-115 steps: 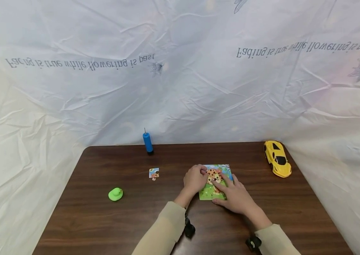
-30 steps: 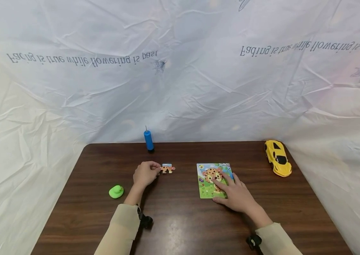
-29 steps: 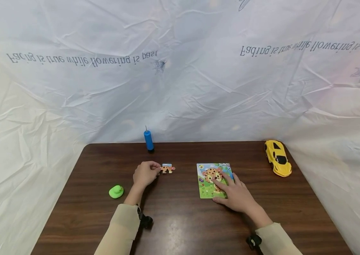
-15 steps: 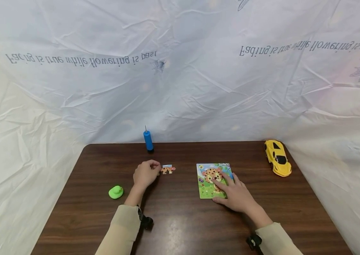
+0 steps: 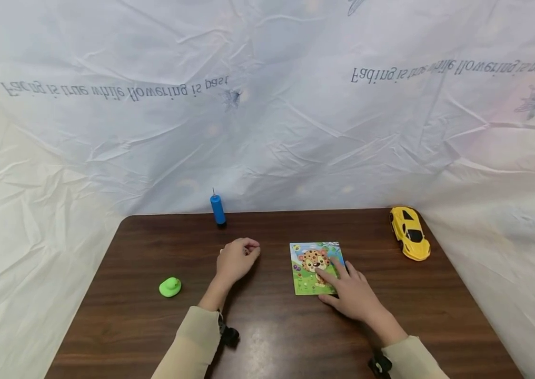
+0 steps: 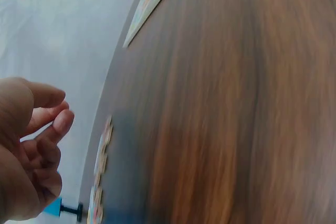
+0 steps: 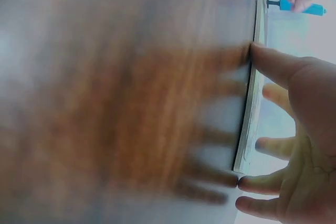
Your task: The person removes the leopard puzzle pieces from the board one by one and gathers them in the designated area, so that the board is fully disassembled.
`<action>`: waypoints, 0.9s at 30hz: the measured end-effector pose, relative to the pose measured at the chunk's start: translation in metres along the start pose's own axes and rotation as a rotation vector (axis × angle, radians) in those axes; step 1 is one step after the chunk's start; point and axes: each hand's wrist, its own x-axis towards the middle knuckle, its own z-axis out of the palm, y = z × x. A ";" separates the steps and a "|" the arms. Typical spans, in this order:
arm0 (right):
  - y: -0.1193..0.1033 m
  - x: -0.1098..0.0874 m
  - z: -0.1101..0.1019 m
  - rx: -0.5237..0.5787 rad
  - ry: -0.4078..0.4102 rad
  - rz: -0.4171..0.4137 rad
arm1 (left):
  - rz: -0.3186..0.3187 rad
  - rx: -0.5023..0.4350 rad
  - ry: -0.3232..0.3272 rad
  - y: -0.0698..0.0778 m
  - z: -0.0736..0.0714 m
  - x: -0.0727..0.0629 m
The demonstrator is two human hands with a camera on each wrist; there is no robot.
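My left hand [image 5: 236, 260] is above the left-middle of the table, fingers loosely curled. In the left wrist view a gap shows between thumb and fingers, with nothing between them. Loose jigsaw pieces [image 6: 100, 174] lie on the table close by that hand, which hides most of them in the head view. My right hand [image 5: 353, 292] rests with spread fingers on the right side of a square jigsaw puzzle [image 5: 303, 284] picturing a spotted leopard cub on grass. Its thumb touches the puzzle's near edge, and its fingers cover part of the picture.
A blue hand pump [image 5: 217, 209] with a needle tip stands at the back edge. To the left sits a green toy duck [image 5: 170, 287]. A yellow toy car [image 5: 409, 233] is at the back right corner. White printed cloth [image 5: 267, 131] hangs behind the dark wooden table [image 5: 267, 337].
My left hand left the puzzle's left edge, worked at the loose pieces on the left, then let go and shifted right over them. The right hand stayed on the puzzle.
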 end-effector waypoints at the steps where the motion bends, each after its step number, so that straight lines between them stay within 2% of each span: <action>1: -0.001 -0.001 0.000 -0.005 0.002 0.003 | 0.018 -0.004 -0.011 0.003 0.004 0.000; 13: -0.003 -0.004 -0.001 -0.031 0.029 -0.011 | 0.132 -0.048 -0.178 0.043 0.056 0.006; 20: -0.003 -0.004 0.002 -0.054 0.043 -0.029 | 0.151 -0.093 -0.275 0.066 0.082 0.016; 27: 0.000 -0.007 0.004 -0.079 0.026 -0.034 | 0.130 -0.041 -0.347 0.085 0.106 0.023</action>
